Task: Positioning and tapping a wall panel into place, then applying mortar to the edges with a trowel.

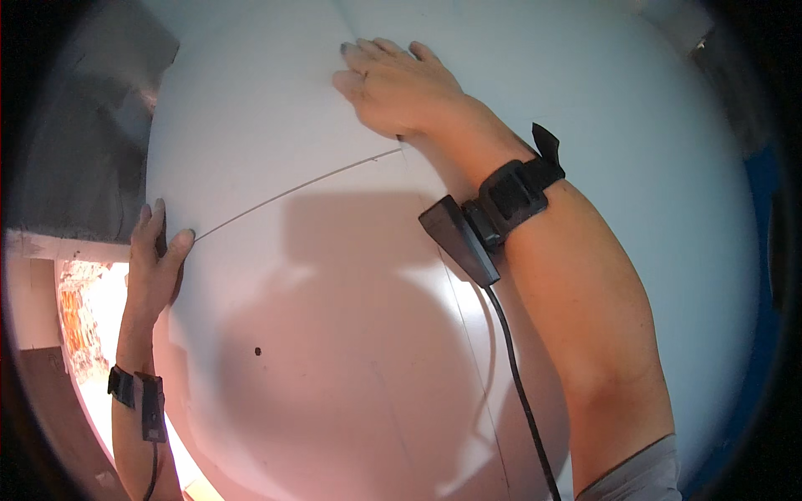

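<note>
A large, smooth white panel (251, 125) fills most of the view. My right hand (397, 88) lies flat on its upper part, palm down and fingers spread. At the panel's left edge is my left hand (159, 255), its fingers stretched upward along the edge and its thumb apart on the panel's face. A thin dark line (292, 190) slants up from the left thumb to below my right wrist; whether it is a seam, a groove or a cord I cannot tell. Below it shows a small dark hole (258, 351).
Black strapped devices sit on my right forearm (472, 221) and left wrist (150, 405), each with a trailing cable. A faint line (476, 359) runs down the panel. Beyond its left edge are a dark grey surface (92, 142) and a bright opening (92, 309). Blue (762, 242) borders the right.
</note>
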### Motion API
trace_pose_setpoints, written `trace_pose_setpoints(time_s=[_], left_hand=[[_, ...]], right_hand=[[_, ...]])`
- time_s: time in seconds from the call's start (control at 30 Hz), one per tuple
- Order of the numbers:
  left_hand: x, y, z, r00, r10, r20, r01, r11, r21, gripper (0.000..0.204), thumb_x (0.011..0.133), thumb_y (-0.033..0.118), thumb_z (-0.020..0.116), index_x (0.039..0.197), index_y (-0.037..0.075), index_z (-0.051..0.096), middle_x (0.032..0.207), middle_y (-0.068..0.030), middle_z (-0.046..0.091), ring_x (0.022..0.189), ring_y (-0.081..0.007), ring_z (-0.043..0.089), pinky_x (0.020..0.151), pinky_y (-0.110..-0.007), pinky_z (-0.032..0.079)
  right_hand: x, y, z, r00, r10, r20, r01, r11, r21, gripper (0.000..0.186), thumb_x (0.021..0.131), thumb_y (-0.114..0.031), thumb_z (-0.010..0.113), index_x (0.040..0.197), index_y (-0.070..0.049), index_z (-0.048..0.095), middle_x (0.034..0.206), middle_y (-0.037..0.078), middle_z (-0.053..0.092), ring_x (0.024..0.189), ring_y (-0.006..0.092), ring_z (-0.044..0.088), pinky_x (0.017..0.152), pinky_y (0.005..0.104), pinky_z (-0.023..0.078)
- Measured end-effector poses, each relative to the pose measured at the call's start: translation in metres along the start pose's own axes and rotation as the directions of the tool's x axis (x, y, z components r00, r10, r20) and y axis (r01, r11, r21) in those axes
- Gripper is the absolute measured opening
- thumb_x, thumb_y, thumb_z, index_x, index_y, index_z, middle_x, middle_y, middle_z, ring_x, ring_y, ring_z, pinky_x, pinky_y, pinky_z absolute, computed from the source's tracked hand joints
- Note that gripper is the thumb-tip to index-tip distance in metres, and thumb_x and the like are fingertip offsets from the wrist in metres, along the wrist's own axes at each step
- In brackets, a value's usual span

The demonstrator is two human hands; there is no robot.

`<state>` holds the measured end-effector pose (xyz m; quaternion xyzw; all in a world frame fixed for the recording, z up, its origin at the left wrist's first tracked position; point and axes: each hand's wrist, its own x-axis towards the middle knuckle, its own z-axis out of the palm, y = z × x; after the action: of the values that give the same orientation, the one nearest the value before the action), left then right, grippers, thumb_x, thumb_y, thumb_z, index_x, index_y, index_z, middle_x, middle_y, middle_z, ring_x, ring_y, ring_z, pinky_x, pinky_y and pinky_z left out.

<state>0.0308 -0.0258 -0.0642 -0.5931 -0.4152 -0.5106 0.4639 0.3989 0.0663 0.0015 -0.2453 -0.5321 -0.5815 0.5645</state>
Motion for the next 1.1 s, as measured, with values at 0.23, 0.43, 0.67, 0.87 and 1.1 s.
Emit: trace_pose_setpoints(time_s=[0.23, 0.43, 0.67, 0.87, 1.1], left_hand=[[0.007, -0.003, -0.001, 0.999, 0.044, 0.001, -0.044, 0.996, 0.084, 0.086, 0.091, 0.046, 0.065, 0.141, -0.016, 0.035, 0.145, -0.0435, 0.028, 0.142, -0.0458, 0.027, 0.115, -0.047, 0.028], [0.006, -0.006, -0.003, 0.997, 0.078, -0.016, -0.079, 0.995, -0.059, 0.082, 0.088, 0.036, 0.070, 0.136, -0.021, 0.036, 0.141, -0.0452, 0.033, 0.136, -0.0474, 0.036, 0.112, -0.044, 0.033], [0.002, 0.020, -0.007, 0.991, -0.094, 0.098, 0.076, 0.982, 0.174, 0.085, 0.089, 0.043, 0.068, 0.142, -0.015, 0.035, 0.147, -0.0421, 0.026, 0.143, -0.0449, 0.027, 0.115, -0.045, 0.028], [0.002, 0.016, -0.006, 0.999, 0.005, 0.043, -0.014, 0.977, 0.212, 0.088, 0.088, 0.049, 0.066, 0.138, -0.018, 0.038, 0.136, -0.0421, 0.041, 0.132, -0.0465, 0.042, 0.107, -0.046, 0.037], [0.004, 0.030, -0.011, 0.996, 0.076, -0.041, -0.073, 0.995, 0.072, 0.088, 0.084, 0.052, 0.071, 0.132, -0.016, 0.046, 0.118, -0.0315, 0.052, 0.109, -0.0465, 0.052, 0.093, -0.050, 0.046]], right_hand=[[-0.001, -0.006, -0.002, 0.995, 0.072, -0.064, -0.070, 0.997, 0.021, 0.036, 0.098, -0.020, 0.039, 0.127, -0.016, 0.059, 0.141, 0.012, 0.049, 0.136, 0.0288, 0.041, 0.111, 0.0560, 0.030], [0.007, -0.010, -0.005, 0.996, 0.067, -0.061, -0.065, 0.998, 0.026, 0.033, 0.096, -0.020, 0.041, 0.119, -0.017, 0.064, 0.135, 0.011, 0.052, 0.133, 0.0293, 0.043, 0.110, 0.0580, 0.031], [0.003, -0.009, -0.003, 0.998, 0.070, 0.000, -0.070, 0.997, -0.010, 0.037, 0.097, -0.029, 0.042, 0.127, -0.014, 0.058, 0.144, 0.015, 0.046, 0.138, 0.0295, 0.038, 0.111, 0.0578, 0.030], [0.072, -0.035, -0.038, 0.996, 0.051, -0.077, -0.053, 0.998, -0.021, 0.048, 0.099, -0.038, 0.042, 0.139, -0.012, 0.050, 0.147, 0.018, 0.043, 0.139, 0.0319, 0.038, 0.111, 0.0567, 0.030], [0.095, -0.065, 0.021, 0.989, 0.150, 0.002, -0.150, 0.987, -0.063, 0.061, 0.102, -0.047, 0.026, 0.150, -0.011, 0.036, 0.158, 0.011, 0.029, 0.147, 0.0294, 0.025, 0.119, 0.0511, 0.021]])
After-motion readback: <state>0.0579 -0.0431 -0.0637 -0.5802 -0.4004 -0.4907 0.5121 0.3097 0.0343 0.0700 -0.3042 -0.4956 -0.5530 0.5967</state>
